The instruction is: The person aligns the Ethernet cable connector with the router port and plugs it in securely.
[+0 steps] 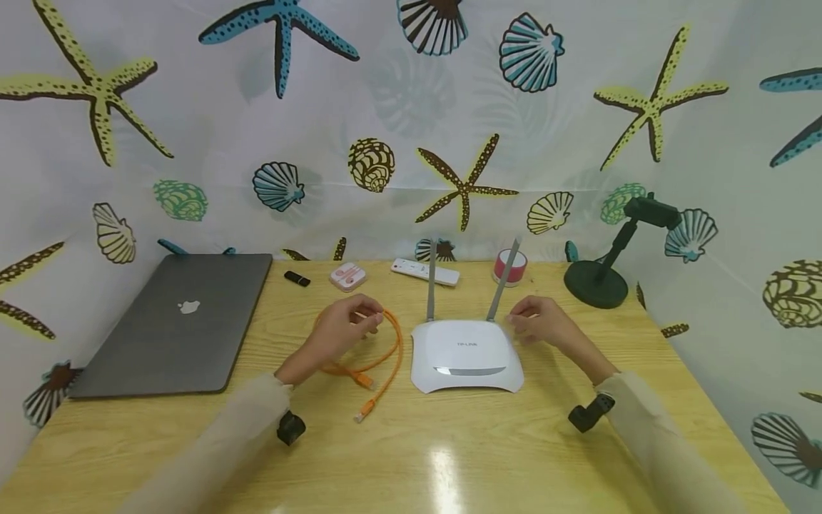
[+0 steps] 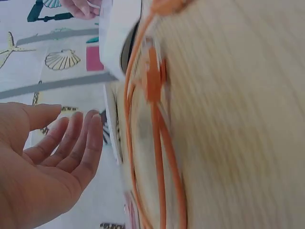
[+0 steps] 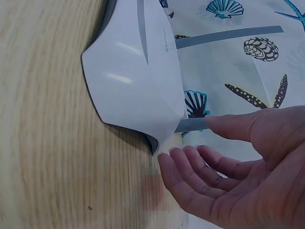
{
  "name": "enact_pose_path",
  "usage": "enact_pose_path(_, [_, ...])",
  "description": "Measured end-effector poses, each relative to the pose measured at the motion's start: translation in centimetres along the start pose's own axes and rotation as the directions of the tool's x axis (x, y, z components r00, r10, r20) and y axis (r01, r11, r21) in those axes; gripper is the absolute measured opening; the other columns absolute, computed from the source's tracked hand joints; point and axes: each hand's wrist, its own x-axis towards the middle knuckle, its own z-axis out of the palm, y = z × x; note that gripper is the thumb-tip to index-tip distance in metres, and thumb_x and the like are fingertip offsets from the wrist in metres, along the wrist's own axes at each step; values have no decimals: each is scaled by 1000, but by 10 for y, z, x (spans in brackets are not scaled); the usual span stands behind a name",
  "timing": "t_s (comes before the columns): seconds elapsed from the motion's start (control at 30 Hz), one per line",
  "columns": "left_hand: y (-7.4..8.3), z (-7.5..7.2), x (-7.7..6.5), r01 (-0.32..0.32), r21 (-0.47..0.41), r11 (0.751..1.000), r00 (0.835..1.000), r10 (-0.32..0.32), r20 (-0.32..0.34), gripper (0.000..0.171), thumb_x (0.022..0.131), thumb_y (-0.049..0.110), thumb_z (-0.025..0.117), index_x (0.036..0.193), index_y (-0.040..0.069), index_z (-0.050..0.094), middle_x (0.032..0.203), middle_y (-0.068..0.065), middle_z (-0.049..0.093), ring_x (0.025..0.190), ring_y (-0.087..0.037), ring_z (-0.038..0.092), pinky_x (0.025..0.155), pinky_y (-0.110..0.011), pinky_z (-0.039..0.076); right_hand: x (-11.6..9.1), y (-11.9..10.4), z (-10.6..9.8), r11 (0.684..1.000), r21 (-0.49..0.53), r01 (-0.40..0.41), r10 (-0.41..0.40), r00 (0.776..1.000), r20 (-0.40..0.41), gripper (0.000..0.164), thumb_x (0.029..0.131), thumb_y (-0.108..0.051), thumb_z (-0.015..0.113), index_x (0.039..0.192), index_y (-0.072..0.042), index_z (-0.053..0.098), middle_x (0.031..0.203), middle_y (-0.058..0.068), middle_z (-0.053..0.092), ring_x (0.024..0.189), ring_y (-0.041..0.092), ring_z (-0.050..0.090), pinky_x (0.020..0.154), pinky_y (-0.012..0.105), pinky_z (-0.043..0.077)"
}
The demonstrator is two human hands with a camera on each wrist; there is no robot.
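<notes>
A white router (image 1: 467,350) with two grey antennas lies flat at the middle of the table. To its left is a looped orange network cable (image 1: 389,357), its two plugs toward the front. My left hand (image 1: 343,325) hovers over the cable's loop, fingers loosely bent and thumb apart. The left wrist view shows nothing between the fingers of that left hand (image 2: 62,157). My right hand (image 1: 542,325) is beside the router's back right corner. In the right wrist view, the right hand (image 3: 238,171) has relaxed fingers close to that corner, and its thumb overlaps an antenna (image 3: 190,125).
A closed grey laptop (image 1: 186,321) lies at the left. Along the back are a black USB stick (image 1: 297,278), a small pink-and-white case (image 1: 348,275), a white remote (image 1: 417,270) and a red-and-white tape roll (image 1: 516,269). A black stand (image 1: 597,282) rises at the back right.
</notes>
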Motion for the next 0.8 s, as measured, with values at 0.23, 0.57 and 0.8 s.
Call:
enact_pose_path(0.23, [11,29,3,164,-143,976,985,-155,72,17,96,11,62,107,-3,63,96,-22,68,71,-28,70,62,-36,62,-1,-3,8,989,-131,-68,67,998,-10,41,93,-31,68,116,0,57,112,20,59,92,26,60,76,32,60])
enact_pose_path(0.57, [23,60,12,273,-105,956,957,-260,125,17,92,9,67,102,-3,62,77,-20,71,63,-27,72,56,-34,61,-6,-4,18,941,-299,-159,164,986,-8,46,89,-42,70,101,2,63,87,13,69,71,18,66,61,27,57])
enact_pose_path(0.8, [25,66,18,279,-4,960,954,-277,119,25,90,15,72,105,0,60,73,-16,70,57,-22,69,52,-30,58,-4,-6,17,942,-265,-208,216,976,2,44,90,-39,70,99,4,65,79,13,71,63,18,69,60,29,61])
